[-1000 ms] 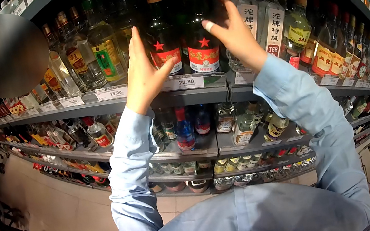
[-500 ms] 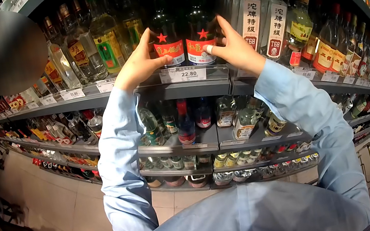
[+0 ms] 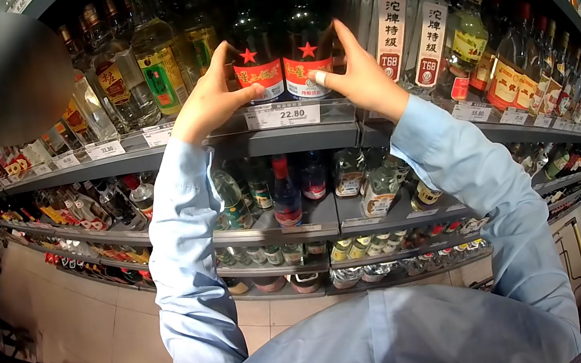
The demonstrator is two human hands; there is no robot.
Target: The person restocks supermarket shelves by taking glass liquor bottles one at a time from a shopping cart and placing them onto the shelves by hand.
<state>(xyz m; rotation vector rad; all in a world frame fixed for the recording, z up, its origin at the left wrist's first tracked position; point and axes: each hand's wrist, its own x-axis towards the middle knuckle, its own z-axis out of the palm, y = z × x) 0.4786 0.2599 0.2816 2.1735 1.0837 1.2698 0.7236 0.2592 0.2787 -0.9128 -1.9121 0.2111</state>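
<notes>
Two dark green bottles with red-star labels stand side by side on the upper shelf. Around the left side of the left green bottle (image 3: pixel 254 52) is my left hand (image 3: pixel 215 100), its thumb on the label's lower part. My right hand (image 3: pixel 359 76), with a pale band on the thumb, clasps the right side of the right green bottle (image 3: pixel 303 39). The fingertips of both hands are partly hidden beside the glass. A 22.80 price tag (image 3: pixel 283 117) sits on the shelf edge below them.
Clear bottles with tall white labels (image 3: pixel 391 39) stand to the right. A yellow-green labelled bottle (image 3: pixel 160 68) and other bottles are at the left. Lower shelves (image 3: pixel 322 226) hold more bottles. The tiled floor (image 3: pixel 133 349) shows at lower left.
My hands have moved from apart in front of the bottles to the outer sides of the pair. The two green bottles now appear closer together, and the view has shifted slightly.
</notes>
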